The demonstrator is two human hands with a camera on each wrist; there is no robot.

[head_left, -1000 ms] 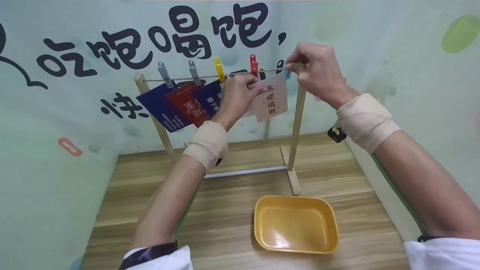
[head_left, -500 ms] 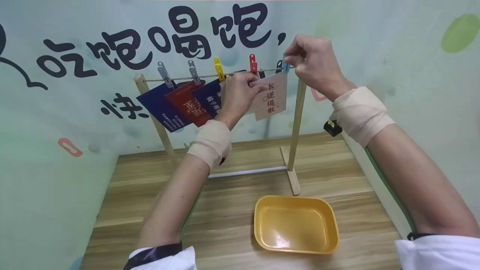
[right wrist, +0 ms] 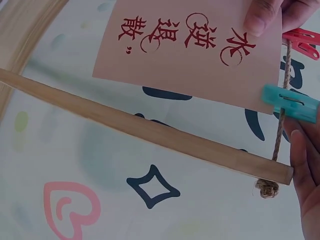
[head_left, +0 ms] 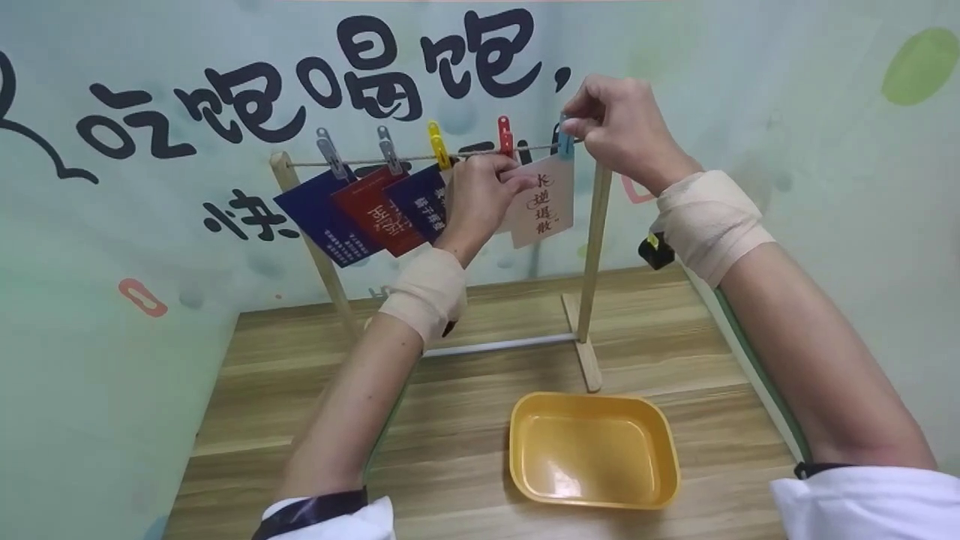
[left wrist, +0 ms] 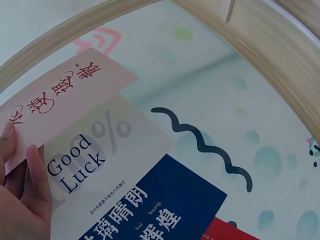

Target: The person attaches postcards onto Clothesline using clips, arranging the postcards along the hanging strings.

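Note:
A pale pink card [head_left: 553,206] with red characters hangs at the right end of the twine [right wrist: 278,142]. My left hand [head_left: 480,191] pinches the card's upper left part, thumb in front. At its upper right corner a light blue clothespin [right wrist: 290,102] straddles twine and card edge, and my right hand [head_left: 630,127] pinches its handles. Leftward hang a white "Good Luck" card [left wrist: 95,155], mostly hidden by my left hand in the head view, a blue card [head_left: 418,199], a red card [head_left: 375,206] and another blue card [head_left: 330,217]. A red clothespin [head_left: 505,136] sits between my hands.
A wooden stand with a right post [head_left: 594,247] and left post [head_left: 326,262] carries the twine. Two grey clothespins and a yellow clothespin [head_left: 438,144] grip the left cards. A yellow plastic tray [head_left: 517,457] sits in front on the wood-grain tabletop [head_left: 450,427]. A printed wall stands close behind.
My right hand has shifted slightly left with the blue clothespin, which now sits over the pink card's top corner. My left hand has stayed on the card.

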